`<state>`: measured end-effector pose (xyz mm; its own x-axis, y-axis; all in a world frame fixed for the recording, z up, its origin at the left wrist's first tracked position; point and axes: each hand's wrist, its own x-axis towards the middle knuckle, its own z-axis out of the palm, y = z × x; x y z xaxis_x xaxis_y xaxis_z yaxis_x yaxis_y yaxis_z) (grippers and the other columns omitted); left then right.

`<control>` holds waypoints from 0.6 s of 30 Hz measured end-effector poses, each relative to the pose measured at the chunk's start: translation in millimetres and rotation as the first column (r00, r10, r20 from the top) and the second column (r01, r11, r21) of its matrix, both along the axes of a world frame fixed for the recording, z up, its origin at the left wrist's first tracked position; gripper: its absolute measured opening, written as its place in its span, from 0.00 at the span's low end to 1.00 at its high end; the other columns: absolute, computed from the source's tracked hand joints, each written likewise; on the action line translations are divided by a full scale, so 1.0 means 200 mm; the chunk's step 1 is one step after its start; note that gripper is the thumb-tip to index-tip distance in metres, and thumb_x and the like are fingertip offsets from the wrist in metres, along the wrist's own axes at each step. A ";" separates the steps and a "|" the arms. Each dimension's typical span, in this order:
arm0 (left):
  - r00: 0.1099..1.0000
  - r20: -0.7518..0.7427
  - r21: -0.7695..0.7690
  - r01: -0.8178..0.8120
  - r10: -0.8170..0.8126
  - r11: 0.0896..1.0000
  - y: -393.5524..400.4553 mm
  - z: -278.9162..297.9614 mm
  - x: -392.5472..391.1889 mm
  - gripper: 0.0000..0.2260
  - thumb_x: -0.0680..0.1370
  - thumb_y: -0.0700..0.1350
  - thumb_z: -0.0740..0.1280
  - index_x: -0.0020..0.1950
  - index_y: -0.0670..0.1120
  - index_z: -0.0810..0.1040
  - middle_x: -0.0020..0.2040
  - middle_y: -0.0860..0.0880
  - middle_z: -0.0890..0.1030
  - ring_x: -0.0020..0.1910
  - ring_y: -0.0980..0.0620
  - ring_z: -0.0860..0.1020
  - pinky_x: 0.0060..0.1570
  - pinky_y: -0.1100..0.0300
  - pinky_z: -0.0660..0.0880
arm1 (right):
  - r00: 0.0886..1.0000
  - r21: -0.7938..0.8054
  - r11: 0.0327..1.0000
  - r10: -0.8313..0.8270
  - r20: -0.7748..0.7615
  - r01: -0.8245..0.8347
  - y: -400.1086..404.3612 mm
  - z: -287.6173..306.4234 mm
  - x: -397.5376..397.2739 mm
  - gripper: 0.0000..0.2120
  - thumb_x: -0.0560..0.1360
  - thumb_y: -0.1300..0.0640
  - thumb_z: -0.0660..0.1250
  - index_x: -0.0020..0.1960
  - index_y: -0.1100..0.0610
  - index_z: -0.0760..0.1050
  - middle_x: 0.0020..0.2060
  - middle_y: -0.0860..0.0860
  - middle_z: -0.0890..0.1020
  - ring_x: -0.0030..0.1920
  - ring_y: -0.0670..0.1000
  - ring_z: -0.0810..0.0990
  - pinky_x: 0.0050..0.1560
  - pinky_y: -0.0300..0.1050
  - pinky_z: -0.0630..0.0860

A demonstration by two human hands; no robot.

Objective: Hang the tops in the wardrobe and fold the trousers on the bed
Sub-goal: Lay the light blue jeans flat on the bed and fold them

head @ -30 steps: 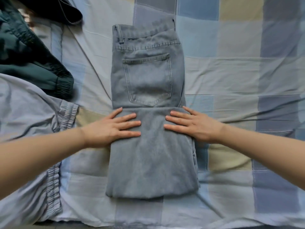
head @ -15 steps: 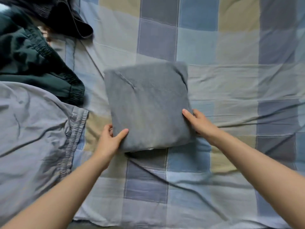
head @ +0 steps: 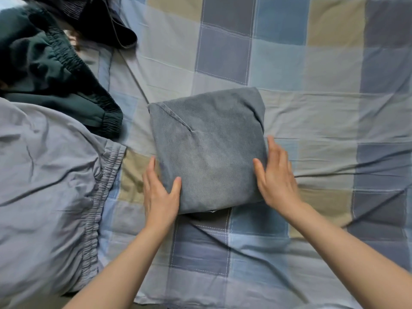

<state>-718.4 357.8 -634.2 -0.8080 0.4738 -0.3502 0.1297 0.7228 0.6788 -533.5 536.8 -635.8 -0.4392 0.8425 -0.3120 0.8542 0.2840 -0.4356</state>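
Checked bedsheet (head: 278, 63) under folded jeans (head: 209, 152)

The folded jeans (head: 208, 150) lie mid-bed (head: 312, 108), between both hands, other trousers (head: 49, 175) to their left.

— What are the folded jeans (head: 207, 150) made of?
— Grey-blue denim, matt, with a fine grainy weave and a paler, worn patch in the middle.
— And the bedsheet (head: 312, 108)?
— Thin woven cloth in checks, matt and creased.
— The grey trousers (head: 44, 186)?
— Smooth, light cloth with a faint sheen, and a puckered elastic waistband.
— The dark green garment (head: 44, 70)?
— Smooth cloth, matt, with ribbed gathered bands.
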 end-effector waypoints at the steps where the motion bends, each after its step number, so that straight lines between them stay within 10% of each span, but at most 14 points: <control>1: 0.993 -0.087 -0.006 0.075 -0.076 0.997 0.04 0.00 -0.01 0.33 0.77 0.44 0.69 0.78 0.50 0.56 0.76 0.45 0.62 0.73 0.49 0.63 0.72 0.57 0.58 | 0.997 0.028 0.997 0.079 0.004 -0.079 0.00 0.00 -0.02 0.31 0.78 0.43 0.54 0.78 0.46 0.48 0.70 0.59 0.63 0.66 0.63 0.67 0.64 0.59 0.68; 7: 0.970 -0.193 -0.192 0.112 -0.149 0.975 0.21 -0.07 0.01 0.28 0.80 0.55 0.62 0.78 0.62 0.56 0.80 0.44 0.49 0.74 0.40 0.61 0.70 0.48 0.62 | 0.997 0.017 0.998 0.057 0.049 -0.058 -0.03 -0.07 -0.15 0.29 0.78 0.39 0.54 0.75 0.35 0.46 0.73 0.58 0.54 0.62 0.67 0.70 0.59 0.61 0.72; 18: 0.961 -0.272 -0.203 -0.002 -0.054 0.979 0.23 -0.15 0.07 0.26 0.78 0.57 0.64 0.75 0.60 0.62 0.74 0.40 0.59 0.62 0.37 0.73 0.61 0.46 0.71 | 0.997 0.122 0.991 -0.064 0.052 0.058 -0.07 -0.17 -0.20 0.29 0.77 0.39 0.58 0.76 0.38 0.52 0.56 0.61 0.66 0.43 0.65 0.76 0.44 0.58 0.76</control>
<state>-704.9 404.1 -664.2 -0.8745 0.4393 -0.2057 0.3112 0.8334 0.4567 -573.6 522.1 -670.3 -0.3705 0.9001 -0.2291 0.8936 0.2781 -0.3524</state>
